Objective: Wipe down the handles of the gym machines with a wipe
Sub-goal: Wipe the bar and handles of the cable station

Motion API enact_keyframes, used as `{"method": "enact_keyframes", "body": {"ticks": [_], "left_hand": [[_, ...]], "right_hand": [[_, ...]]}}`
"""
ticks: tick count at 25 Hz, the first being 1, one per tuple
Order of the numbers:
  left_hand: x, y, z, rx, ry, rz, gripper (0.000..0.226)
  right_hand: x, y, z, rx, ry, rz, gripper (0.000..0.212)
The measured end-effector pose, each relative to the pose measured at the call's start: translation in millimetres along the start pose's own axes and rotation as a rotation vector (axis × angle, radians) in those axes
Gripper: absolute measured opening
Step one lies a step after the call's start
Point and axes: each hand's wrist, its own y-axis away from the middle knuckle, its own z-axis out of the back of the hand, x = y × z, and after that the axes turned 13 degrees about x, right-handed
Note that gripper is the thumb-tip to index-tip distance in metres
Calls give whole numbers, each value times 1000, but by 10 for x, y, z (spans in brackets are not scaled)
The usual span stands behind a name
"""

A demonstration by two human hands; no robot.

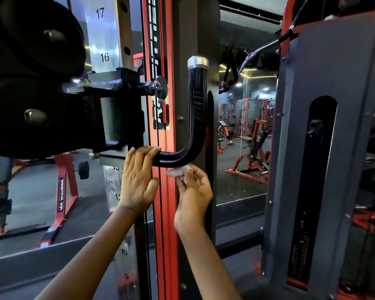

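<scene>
Gym floor with red-framed machines extends far behind a red upright (164, 191). Right hand (194, 191) pinches a small wipe (179, 171) between fingertips and presses it against the underside of the black J-shaped handle (192, 135), at its lower bend. Left hand (139, 176) curls its fingers over the handle's horizontal section, just left of the wipe. Handle rises to a chrome end cap (197, 62). Black weight plates (30, 79) sit at upper left; a grey weight-stack housing (325, 148) stands to the right.
</scene>
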Motion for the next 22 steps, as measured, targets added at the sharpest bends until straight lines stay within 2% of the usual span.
{"method": "enact_keyframes", "body": {"ticks": [2,5,10,13,18,22], "left_hand": [[-33,-5,14,-11,10,14,63],[-91,6,51,-3,10,30,59],[-195,-32,57,11,-16,187,57],[-375,-168,39,-68,35,304,54],[-506,-355,17,-59,121,453,41],[-583,-405,57,2,164,530,23]], "right_hand": [[140,-52,16,15,-141,-144,8],[300,-137,100,67,-164,-102,10],[384,-184,191,231,-123,-209,11],[669,-396,145,292,-42,-2,14],[1021,-890,-221,470,231,362,12],[903,-829,-47,513,366,471,26]]}}
